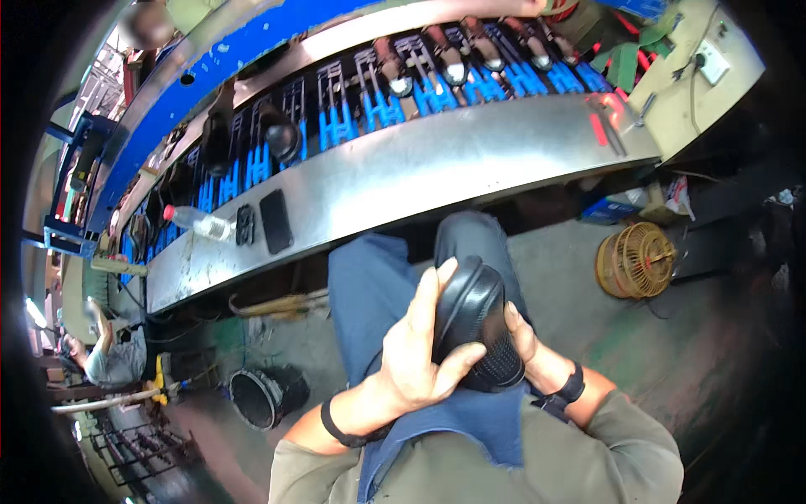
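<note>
A glossy black shoe [467,304] stands over my lap between my two hands, with a fine dotted texture on its lower part. My left hand [415,351] grips its left side, the fingers stretched up along the edge and the thumb laid across its lower part. On the opposite side my right hand [532,351] holds the shoe, thumb up along the edge; its other fingers are mostly hidden behind the shoe. Dark bands circle both my wrists, and a blue apron [453,424] covers my front.
Ahead, a metal bench ledge [378,172] carries a bottle [198,222], a black phone [275,222] and tools [604,126]. Beyond it, shoes [453,67] sit on a rack with blue supports. A black bucket [256,398], a round wicker basket [635,260] and another person [117,359] are nearby.
</note>
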`<state>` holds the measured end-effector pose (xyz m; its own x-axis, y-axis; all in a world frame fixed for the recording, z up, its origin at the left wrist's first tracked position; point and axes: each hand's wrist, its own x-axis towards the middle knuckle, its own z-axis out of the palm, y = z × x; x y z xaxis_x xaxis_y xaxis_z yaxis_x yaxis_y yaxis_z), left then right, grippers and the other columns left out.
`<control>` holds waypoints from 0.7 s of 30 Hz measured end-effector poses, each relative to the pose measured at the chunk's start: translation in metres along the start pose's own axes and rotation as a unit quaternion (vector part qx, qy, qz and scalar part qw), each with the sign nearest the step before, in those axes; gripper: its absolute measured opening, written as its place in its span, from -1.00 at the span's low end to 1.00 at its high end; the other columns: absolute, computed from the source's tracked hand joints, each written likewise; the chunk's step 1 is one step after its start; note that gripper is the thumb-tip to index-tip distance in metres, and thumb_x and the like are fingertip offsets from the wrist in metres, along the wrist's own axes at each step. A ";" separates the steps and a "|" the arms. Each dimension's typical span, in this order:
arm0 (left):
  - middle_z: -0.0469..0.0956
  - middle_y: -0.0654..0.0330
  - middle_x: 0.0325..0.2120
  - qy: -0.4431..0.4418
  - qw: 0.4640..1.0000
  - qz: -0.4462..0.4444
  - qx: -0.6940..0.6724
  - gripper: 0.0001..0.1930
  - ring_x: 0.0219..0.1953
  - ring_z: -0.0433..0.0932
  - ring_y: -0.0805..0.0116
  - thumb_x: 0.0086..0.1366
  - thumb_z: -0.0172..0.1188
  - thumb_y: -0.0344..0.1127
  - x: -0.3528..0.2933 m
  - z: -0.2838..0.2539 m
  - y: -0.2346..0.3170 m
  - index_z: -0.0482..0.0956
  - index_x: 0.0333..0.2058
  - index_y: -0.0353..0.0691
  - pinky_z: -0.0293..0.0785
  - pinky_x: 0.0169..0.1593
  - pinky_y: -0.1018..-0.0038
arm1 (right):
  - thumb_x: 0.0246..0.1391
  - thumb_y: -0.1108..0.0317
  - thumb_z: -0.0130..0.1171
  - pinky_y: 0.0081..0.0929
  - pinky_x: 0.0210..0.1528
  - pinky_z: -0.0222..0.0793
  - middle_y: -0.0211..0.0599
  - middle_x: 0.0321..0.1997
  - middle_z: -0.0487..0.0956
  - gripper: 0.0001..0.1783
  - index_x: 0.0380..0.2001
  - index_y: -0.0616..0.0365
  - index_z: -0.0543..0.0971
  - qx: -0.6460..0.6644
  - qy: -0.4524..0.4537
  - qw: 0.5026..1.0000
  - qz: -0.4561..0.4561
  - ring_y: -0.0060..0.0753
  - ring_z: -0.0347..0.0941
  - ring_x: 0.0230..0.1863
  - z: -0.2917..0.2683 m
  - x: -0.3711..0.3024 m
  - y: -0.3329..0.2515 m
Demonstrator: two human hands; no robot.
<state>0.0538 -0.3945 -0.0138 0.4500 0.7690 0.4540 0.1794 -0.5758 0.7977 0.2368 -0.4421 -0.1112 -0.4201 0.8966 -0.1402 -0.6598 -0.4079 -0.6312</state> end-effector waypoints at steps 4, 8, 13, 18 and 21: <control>0.53 -0.31 0.06 -0.021 1.000 0.007 0.019 -0.02 0.08 0.61 -0.12 0.11 0.51 -0.26 0.010 0.002 0.004 0.09 0.32 -0.64 0.51 0.15 0.25 | 0.26 -0.40 -0.09 -0.19 0.45 0.19 -0.01 0.42 0.29 0.00 0.41 0.27 0.17 0.088 0.008 0.996 -0.007 -0.12 0.28 0.39 0.005 0.005 -0.016; 0.54 -0.28 0.02 -0.063 0.993 0.049 0.082 -0.01 0.01 0.63 -0.16 -0.01 0.58 -0.17 0.027 -0.009 0.016 0.23 0.29 -0.53 0.60 0.06 0.24 | 0.38 -0.25 -0.18 -0.19 0.43 0.22 -0.06 0.42 0.31 -0.16 0.42 0.23 0.17 0.139 0.027 0.989 -0.036 -0.15 0.30 0.38 0.016 0.002 -0.013; 0.62 -0.20 -0.16 -0.100 0.990 0.025 0.101 -0.03 -0.15 0.68 -0.09 -0.03 0.58 -0.17 0.029 -0.020 0.006 0.27 0.29 -0.46 0.62 -0.10 0.29 | 0.41 -0.21 -0.24 -0.11 0.29 0.42 -0.03 0.38 0.34 -0.19 0.43 0.21 0.14 0.101 0.046 0.993 -0.050 -0.09 0.40 0.29 0.011 0.006 -0.004; 0.63 -0.21 -0.11 -0.143 0.990 -0.005 -0.006 -0.23 -0.23 0.70 -0.02 0.18 0.39 -0.41 0.032 -0.027 -0.020 0.25 0.33 -0.39 0.60 -0.13 0.34 | 0.29 -0.41 -0.21 0.15 -0.04 0.61 0.11 0.22 0.45 -0.05 0.39 0.20 0.18 0.324 -0.075 0.943 -0.010 0.19 0.56 0.03 -0.001 0.004 0.006; 0.60 -0.19 0.01 -0.136 0.987 -0.062 -0.063 -0.29 -0.18 0.71 0.03 0.29 0.22 -0.49 0.026 -0.027 -0.019 0.16 0.37 -0.39 0.60 -0.08 0.36 | 0.27 -0.42 -0.19 0.10 -0.04 0.62 0.09 0.07 0.57 -0.06 0.32 0.23 0.30 0.292 -0.121 0.949 0.010 0.27 0.61 -0.13 -0.006 0.009 0.008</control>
<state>0.0386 -0.3558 -0.0066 0.6530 0.7182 0.2402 0.1451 -0.4299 0.8911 0.2314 -0.4361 -0.1222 -0.5203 0.8507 0.0753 -0.8532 -0.5139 -0.0891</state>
